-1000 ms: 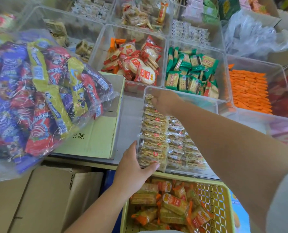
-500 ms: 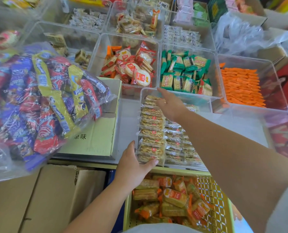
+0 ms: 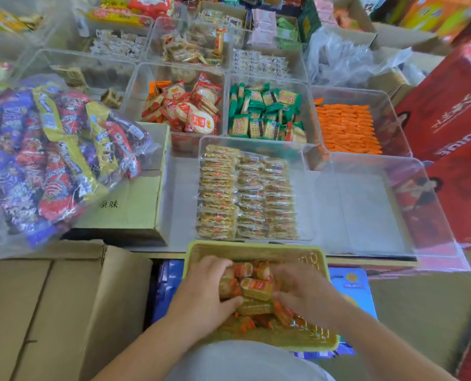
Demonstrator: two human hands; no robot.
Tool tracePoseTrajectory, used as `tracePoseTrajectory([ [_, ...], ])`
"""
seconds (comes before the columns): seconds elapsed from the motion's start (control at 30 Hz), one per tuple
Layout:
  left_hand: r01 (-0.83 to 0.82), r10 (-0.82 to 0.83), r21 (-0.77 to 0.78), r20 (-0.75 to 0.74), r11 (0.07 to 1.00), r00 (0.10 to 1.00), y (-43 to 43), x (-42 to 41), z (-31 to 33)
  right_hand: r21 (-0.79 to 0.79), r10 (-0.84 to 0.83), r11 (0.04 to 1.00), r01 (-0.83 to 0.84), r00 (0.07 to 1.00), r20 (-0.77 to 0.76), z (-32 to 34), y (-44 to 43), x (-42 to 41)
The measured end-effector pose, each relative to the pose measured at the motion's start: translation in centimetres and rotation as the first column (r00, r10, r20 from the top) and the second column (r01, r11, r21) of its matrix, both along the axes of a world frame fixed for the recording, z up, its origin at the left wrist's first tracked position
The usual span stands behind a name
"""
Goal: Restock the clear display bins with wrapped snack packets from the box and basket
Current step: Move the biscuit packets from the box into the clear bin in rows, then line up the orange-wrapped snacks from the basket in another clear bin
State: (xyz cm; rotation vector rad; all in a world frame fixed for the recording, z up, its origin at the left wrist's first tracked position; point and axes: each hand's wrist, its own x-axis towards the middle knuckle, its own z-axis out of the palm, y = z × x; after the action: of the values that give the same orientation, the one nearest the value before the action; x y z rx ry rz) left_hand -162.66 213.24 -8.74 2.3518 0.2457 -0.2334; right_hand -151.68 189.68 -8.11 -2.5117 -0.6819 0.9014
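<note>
A yellow-green basket (image 3: 256, 247) right in front of me holds several orange-and-gold wrapped snack packets (image 3: 256, 288). My left hand (image 3: 205, 288) is inside the basket, its fingers curled round packets on the left of the pile. My right hand (image 3: 301, 287) reaches in from the right with fingers curled into the packets; it is blurred. Just beyond the basket, a clear display bin (image 3: 303, 193) holds neat rows of clear-wrapped golden packets (image 3: 245, 193) on its left and middle; its right strip is bare.
An empty clear bin (image 3: 380, 204) stands right of that one. Bins behind hold red packets (image 3: 186, 108), green packets (image 3: 266, 114) and orange packets (image 3: 347, 127). A bag of colourful snacks (image 3: 53, 149) lies on a cardboard box (image 3: 130, 210) at left. Red cartons (image 3: 454, 127) line the right.
Both hands have left the clear bin and dropped back into the basket, where they now close on packets. The view has tilted down and back.
</note>
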Motion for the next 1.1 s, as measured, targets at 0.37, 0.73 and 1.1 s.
tracePoseTrajectory([
  [0.37,0.359,-0.125,0.328,-0.562,0.874,0.818,-1.8,3.3,-4.7,-0.239,0.235,0.942,-0.237,0.971,-0.036,-4.4,0.4,-1.0],
  [0.73,0.517,-0.177,0.319,-0.692,0.794,0.7,-2.4,3.6,-5.2,-0.248,0.273,0.932,-0.263,0.962,0.007,-6.6,-0.2,-1.3],
  [1.1,0.131,0.056,0.331,-0.501,0.935,0.864,-5.1,0.5,0.6,-0.033,0.231,0.973,-0.23,0.973,0.023,-6.3,-0.9,-0.9],
])
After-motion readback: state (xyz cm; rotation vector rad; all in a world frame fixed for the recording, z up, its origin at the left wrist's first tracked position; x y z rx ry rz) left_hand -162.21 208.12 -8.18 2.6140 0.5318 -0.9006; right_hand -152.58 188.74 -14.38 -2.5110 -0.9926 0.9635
